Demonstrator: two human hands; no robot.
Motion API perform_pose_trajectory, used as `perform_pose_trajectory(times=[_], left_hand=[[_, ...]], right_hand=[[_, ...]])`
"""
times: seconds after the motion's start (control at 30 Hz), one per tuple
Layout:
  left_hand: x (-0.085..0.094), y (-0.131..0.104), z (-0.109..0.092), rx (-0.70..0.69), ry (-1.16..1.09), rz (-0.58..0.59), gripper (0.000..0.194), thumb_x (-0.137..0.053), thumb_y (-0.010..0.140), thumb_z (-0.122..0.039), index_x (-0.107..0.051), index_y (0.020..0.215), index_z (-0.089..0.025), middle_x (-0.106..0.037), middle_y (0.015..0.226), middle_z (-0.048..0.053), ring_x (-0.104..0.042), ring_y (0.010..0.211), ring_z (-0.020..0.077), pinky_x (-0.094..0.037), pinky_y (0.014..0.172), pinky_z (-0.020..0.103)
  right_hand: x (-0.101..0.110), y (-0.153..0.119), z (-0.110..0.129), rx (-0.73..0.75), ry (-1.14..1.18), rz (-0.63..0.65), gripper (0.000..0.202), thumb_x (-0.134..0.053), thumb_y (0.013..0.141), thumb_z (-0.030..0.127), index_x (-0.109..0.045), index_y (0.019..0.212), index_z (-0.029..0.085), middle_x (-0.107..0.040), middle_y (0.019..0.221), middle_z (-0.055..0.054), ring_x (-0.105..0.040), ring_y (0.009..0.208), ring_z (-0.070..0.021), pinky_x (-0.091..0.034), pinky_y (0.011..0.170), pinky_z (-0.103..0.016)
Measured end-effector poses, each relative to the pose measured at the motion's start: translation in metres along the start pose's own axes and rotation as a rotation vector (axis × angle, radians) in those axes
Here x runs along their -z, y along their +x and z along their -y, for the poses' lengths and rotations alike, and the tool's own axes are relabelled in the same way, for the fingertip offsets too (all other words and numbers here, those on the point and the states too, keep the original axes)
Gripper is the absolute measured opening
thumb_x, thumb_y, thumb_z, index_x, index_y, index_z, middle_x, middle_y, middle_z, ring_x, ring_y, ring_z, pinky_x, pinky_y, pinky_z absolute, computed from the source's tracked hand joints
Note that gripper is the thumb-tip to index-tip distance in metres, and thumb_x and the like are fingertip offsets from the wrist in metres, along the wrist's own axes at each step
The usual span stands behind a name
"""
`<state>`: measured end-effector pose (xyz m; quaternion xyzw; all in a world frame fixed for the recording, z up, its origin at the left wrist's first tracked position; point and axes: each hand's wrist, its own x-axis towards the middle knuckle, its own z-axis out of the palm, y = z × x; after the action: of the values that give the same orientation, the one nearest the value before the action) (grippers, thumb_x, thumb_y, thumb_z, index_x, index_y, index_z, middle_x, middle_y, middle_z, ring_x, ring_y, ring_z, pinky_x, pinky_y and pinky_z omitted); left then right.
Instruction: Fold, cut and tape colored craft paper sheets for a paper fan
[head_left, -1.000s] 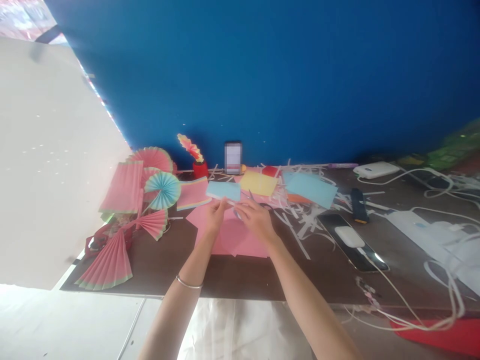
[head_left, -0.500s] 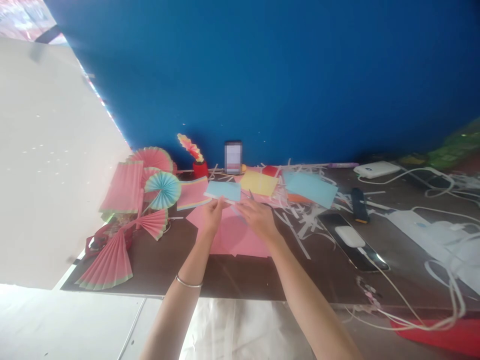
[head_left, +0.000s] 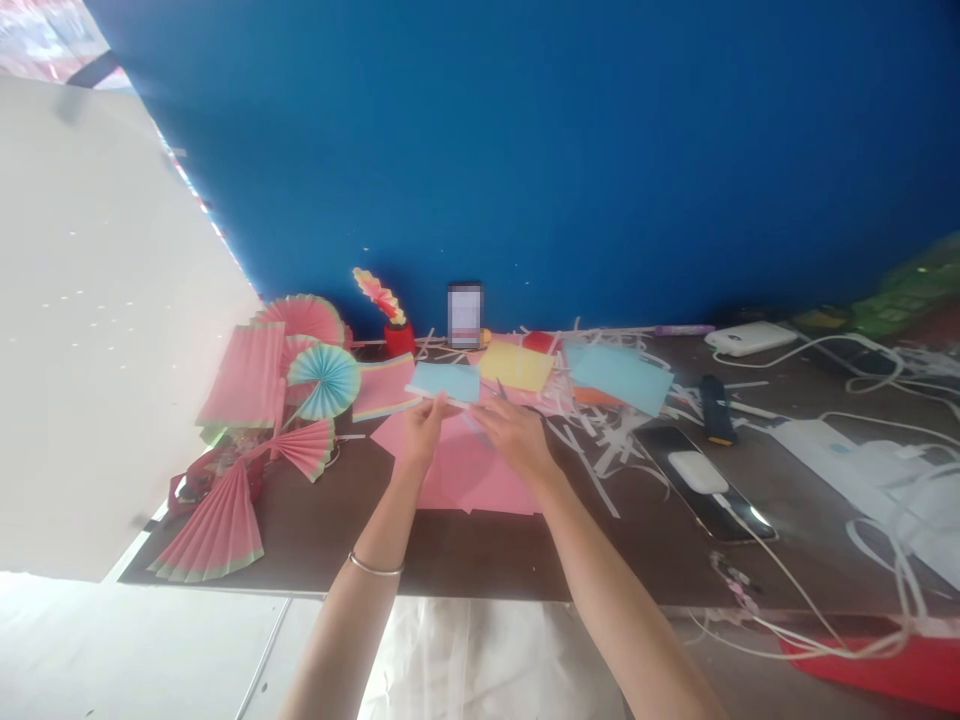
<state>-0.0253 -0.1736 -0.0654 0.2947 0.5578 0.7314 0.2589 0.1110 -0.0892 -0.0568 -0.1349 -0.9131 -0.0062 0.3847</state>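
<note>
Paper, lt. blue, lay approx. 12 o'clock of yr L hand, which pinched a thin white strip by the paper's near edge. R hand was close; couldn't tell its grip. Yellow sheet: approx. its 12 o'clock.

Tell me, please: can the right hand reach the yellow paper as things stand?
Probably yes: the yellow paper lies just beyond the right hand, and nothing tall seems to stand between them.
</note>
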Motion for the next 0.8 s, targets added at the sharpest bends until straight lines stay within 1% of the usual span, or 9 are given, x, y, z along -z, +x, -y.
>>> perform_pose_trajectory(times=[0.1,0.23,0.3,0.4,0.47,0.63,0.8], left_hand=[[-0.002,-0.001,-0.001,0.016,-0.072,0.007,0.034,-0.062,0.074,-0.048,-0.073,0.075,-0.016,-0.072,0.080,0.008,-0.067,0.085,0.0259,-0.047,0.091,0.045],[-0.005,0.000,0.002,0.054,-0.192,-0.010,0.034,-0.064,0.072,-0.047,-0.071,0.079,-0.015,-0.071,0.090,0.009,-0.065,0.096,0.0253,-0.045,0.094,0.043],[-0.007,0.000,0.004,0.072,-0.252,-0.024,0.034,-0.065,0.071,-0.047,-0.070,0.081,-0.014,-0.071,0.093,0.010,-0.064,0.098,0.0251,-0.043,0.096,0.043],[-0.008,0.001,0.005,0.073,-0.340,-0.032,0.036,-0.066,0.071,-0.046,-0.068,0.086,-0.013,-0.070,0.095,0.010,-0.064,0.099,0.0253,-0.044,0.095,0.043],[-0.009,0.000,0.005,0.077,-0.371,-0.030,0.038,-0.065,0.072,-0.047,-0.067,0.089,-0.013,-0.070,0.096,0.011,-0.064,0.100,0.0258,-0.044,0.095,0.044],[-0.010,-0.003,0.003,0.134,-0.347,0.024,0.042,-0.059,0.075,-0.052,-0.064,0.094,-0.015,-0.070,0.098,0.013,-0.061,0.104,0.0265,-0.041,0.097,0.045],[-0.012,-0.005,0.005,0.155,-0.274,0.088,0.043,-0.055,0.077,-0.053,-0.065,0.093,-0.015,-0.069,0.099,0.013,-0.060,0.106,0.0273,-0.042,0.095,0.044]], right_hand=[[0.001,0.001,0.002,-0.017,0.005,-0.014,0.024,-0.047,0.090,0.018,-0.069,0.095,0.024,-0.069,0.094,-0.002,-0.061,0.078,-0.0136,-0.043,0.060,-0.025],[0.001,0.002,0.005,-0.085,0.077,-0.034,0.026,-0.045,0.091,0.021,-0.070,0.093,0.024,-0.069,0.093,-0.001,-0.061,0.075,-0.0122,-0.043,0.059,-0.025],[-0.001,0.001,0.007,-0.105,0.110,-0.032,0.027,-0.044,0.092,0.023,-0.070,0.096,0.026,-0.069,0.093,-0.001,-0.062,0.077,-0.0125,-0.045,0.063,-0.026],[-0.006,-0.001,0.007,-0.103,0.137,-0.025,0.027,-0.044,0.092,0.025,-0.068,0.103,0.030,-0.069,0.095,0.000,-0.062,0.080,-0.0130,-0.045,0.073,-0.028],[-0.009,-0.002,0.007,-0.102,0.139,-0.017,0.027,-0.045,0.092,0.026,-0.067,0.106,0.031,-0.068,0.096,0.000,-0.062,0.080,-0.0128,-0.045,0.076,-0.029],[-0.010,-0.002,0.009,-0.109,0.137,-0.011,0.025,-0.046,0.091,0.026,-0.067,0.104,0.030,-0.068,0.095,0.001,-0.062,0.078,-0.0121,-0.044,0.066,-0.026],[-0.009,-0.001,0.009,-0.097,0.124,-0.042,0.026,-0.045,0.091,0.024,-0.069,0.101,0.028,-0.068,0.091,0.000,-0.062,0.078,-0.0116,-0.045,0.068,-0.025]])
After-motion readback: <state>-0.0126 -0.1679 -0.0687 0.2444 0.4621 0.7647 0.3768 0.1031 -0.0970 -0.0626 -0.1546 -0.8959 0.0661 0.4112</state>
